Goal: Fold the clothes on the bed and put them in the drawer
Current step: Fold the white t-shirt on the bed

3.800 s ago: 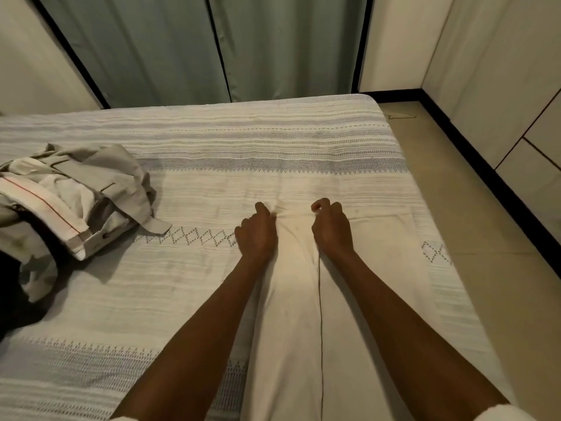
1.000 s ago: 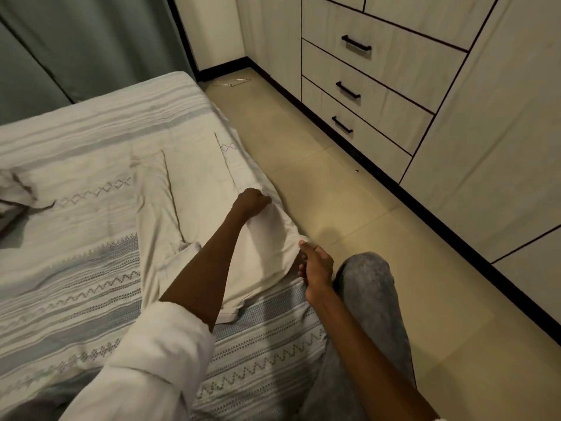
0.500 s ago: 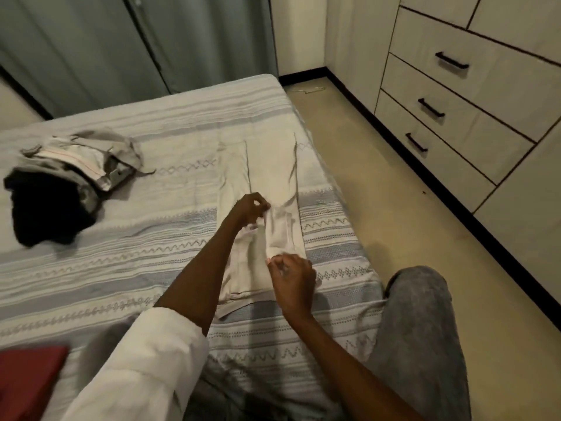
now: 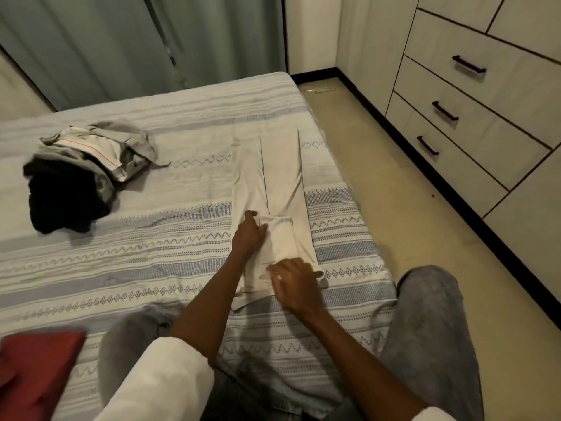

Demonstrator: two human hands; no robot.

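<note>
Cream trousers (image 4: 280, 174) lie lengthwise on the striped bed (image 4: 170, 238), legs pointing away from me, folded along their length. My left hand (image 4: 247, 233) pinches the corner of a cream pocket flap at the trousers' near end. Over the waistband sits my right hand (image 4: 296, 284), fingers curled onto the cloth there. A heap of unfolded clothes (image 4: 91, 153), grey, white and black, sits at the bed's far left. The closed drawers (image 4: 473, 117) with black handles stand on the right wall.
A red cloth (image 4: 33, 363) lies at the near left corner of the bed. My knees in grey trousers (image 4: 431, 329) rest at the bed's near edge. Beige floor (image 4: 394, 202) runs between bed and drawers. Grey curtains (image 4: 136, 41) hang behind the bed.
My view swung back from the drawers to the bed. Both hands moved from the trousers' side edge to the waist end, and the left hand now pinches the pocket flap.
</note>
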